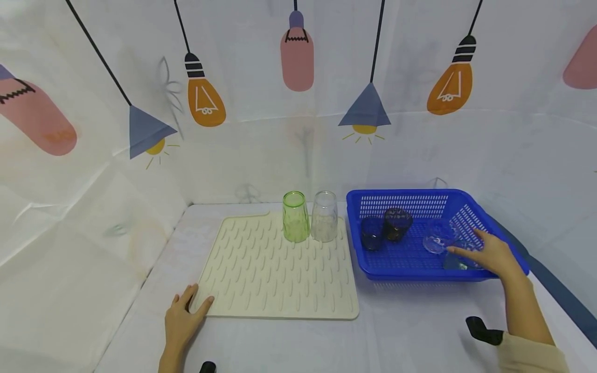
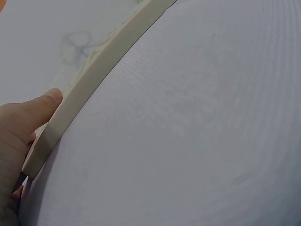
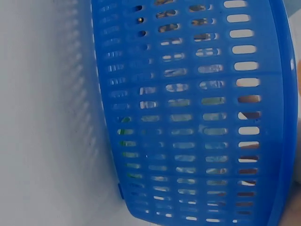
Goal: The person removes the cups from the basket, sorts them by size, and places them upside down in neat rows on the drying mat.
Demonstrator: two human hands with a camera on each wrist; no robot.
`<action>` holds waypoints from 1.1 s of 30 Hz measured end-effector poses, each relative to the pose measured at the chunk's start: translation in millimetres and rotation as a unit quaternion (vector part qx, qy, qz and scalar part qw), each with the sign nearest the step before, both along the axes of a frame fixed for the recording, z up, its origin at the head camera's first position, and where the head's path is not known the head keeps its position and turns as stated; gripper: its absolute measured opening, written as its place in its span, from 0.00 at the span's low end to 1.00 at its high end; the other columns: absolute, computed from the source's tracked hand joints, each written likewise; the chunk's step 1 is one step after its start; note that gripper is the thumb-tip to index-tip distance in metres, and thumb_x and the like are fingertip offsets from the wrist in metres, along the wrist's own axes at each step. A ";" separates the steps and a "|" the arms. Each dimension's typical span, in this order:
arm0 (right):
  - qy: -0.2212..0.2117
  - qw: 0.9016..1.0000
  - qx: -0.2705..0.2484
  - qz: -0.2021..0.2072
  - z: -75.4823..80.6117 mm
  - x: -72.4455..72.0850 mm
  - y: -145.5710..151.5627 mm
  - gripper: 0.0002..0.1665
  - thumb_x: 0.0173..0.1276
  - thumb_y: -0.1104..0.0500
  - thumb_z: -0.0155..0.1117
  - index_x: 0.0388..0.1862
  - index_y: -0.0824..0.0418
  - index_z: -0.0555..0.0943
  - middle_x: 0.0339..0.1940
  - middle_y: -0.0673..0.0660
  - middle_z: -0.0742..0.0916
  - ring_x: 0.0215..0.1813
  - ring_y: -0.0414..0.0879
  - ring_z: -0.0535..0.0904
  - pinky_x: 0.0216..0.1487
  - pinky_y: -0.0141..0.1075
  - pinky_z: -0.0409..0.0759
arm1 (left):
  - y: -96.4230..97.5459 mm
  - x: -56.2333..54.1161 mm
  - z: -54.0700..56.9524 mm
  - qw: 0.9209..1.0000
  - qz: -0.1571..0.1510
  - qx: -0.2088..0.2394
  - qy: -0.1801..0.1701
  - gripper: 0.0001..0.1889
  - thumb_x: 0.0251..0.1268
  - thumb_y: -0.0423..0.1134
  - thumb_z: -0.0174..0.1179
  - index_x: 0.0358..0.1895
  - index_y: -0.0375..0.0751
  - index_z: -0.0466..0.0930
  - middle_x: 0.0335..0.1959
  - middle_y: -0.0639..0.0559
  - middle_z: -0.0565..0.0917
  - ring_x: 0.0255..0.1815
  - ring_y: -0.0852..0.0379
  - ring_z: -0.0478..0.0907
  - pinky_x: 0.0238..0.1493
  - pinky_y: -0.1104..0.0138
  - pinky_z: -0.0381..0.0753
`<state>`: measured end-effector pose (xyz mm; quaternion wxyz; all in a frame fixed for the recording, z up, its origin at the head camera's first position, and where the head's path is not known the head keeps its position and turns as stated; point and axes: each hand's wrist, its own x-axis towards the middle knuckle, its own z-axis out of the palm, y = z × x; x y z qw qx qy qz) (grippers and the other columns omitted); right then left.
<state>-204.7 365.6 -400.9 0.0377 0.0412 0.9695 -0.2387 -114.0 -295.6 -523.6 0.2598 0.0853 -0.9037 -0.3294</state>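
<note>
My left hand rests at the near left corner of a cream ribbed drying mat. In the left wrist view its thumb touches the mat's edge; some of the other fingers are hidden. A green glass and a clear glass stand upside down at the mat's far side. Inside a blue plastic basket, my right hand spreads thumb and fingers over a clear glass that it partly covers. Another clear glass lies just left of this hand.
Two dark glasses sit in the basket's left half. The basket stands right of the mat, its slotted wall filling much of the right wrist view. White cloth covers the table, and a lamp-patterned sheet hangs behind.
</note>
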 end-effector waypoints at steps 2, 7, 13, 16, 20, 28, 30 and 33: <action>-0.019 1.000 -0.002 0.007 -2.1 -1.2 1.3 0.66 0.59 0.33 0.61 0.67 0.84 0.43 0.62 0.89 0.53 0.61 0.85 0.48 0.54 0.75 0.56 | 0.1 -0.4 0.0 1.000 -0.001 0.000 0.001 0.28 0.43 0.38 0.72 0.50 0.25 0.79 0.50 0.28 0.78 0.54 0.31 0.74 0.62 0.43 0.64; -0.056 0.998 0.011 0.039 -6.5 -5.5 4.4 0.69 0.52 0.37 0.69 0.65 0.87 0.45 0.60 0.90 0.55 0.60 0.85 0.49 0.54 0.75 0.56 | 0.1 -0.9 -0.9 1.000 -0.001 -0.002 0.005 0.28 0.42 0.37 0.72 0.49 0.25 0.79 0.50 0.28 0.78 0.54 0.31 0.74 0.61 0.42 0.65; -0.072 0.995 0.017 0.062 -3.8 -7.0 3.9 0.62 0.48 0.46 0.75 0.60 0.89 0.52 0.55 0.89 0.64 0.55 0.82 0.62 0.51 0.70 0.68 | -0.4 -1.4 -2.8 1.000 -0.006 -0.003 0.013 0.28 0.42 0.37 0.72 0.49 0.25 0.79 0.49 0.28 0.79 0.53 0.31 0.75 0.61 0.42 0.65; -0.067 0.996 0.011 0.056 -2.1 -6.6 2.5 0.59 0.49 0.47 0.75 0.58 0.89 0.54 0.54 0.89 0.66 0.54 0.81 0.64 0.49 0.68 0.70 | -0.9 -1.3 -3.4 1.000 -0.004 -0.004 0.017 0.27 0.42 0.37 0.73 0.49 0.25 0.79 0.49 0.28 0.79 0.53 0.31 0.75 0.61 0.42 0.65; -0.030 0.998 0.004 0.051 -1.4 -3.9 1.1 0.58 0.49 0.47 0.75 0.57 0.88 0.55 0.53 0.88 0.68 0.52 0.80 0.66 0.47 0.67 0.72 | -1.0 -0.8 -3.4 1.000 0.000 -0.006 0.014 0.28 0.42 0.37 0.72 0.49 0.25 0.79 0.49 0.28 0.79 0.53 0.31 0.75 0.61 0.42 0.65; 0.064 0.996 -0.054 0.016 -7.6 6.1 -2.1 0.60 0.55 0.43 0.70 0.69 0.79 0.51 0.57 0.82 0.69 0.56 0.75 0.66 0.48 0.69 0.70 | -0.3 -0.7 -1.3 1.000 -0.003 -0.002 0.001 0.28 0.43 0.38 0.72 0.49 0.25 0.79 0.49 0.28 0.78 0.54 0.32 0.75 0.61 0.43 0.65; 0.084 0.993 -0.087 0.000 -7.7 8.0 -5.3 0.60 0.57 0.43 0.69 0.71 0.75 0.47 0.60 0.81 0.68 0.58 0.75 0.64 0.49 0.71 0.67 | -0.2 -0.8 -0.9 1.000 -0.004 0.001 -0.002 0.28 0.44 0.38 0.72 0.50 0.25 0.78 0.49 0.28 0.78 0.55 0.33 0.75 0.62 0.43 0.64; 0.112 0.984 -0.139 -0.015 -4.6 10.4 -11.7 0.60 0.59 0.45 0.68 0.73 0.72 0.43 0.63 0.81 0.66 0.60 0.78 0.62 0.51 0.71 0.65 | -0.2 -0.9 -0.8 1.000 -0.004 0.006 -0.005 0.28 0.44 0.39 0.72 0.50 0.24 0.78 0.50 0.28 0.78 0.55 0.33 0.74 0.62 0.44 0.64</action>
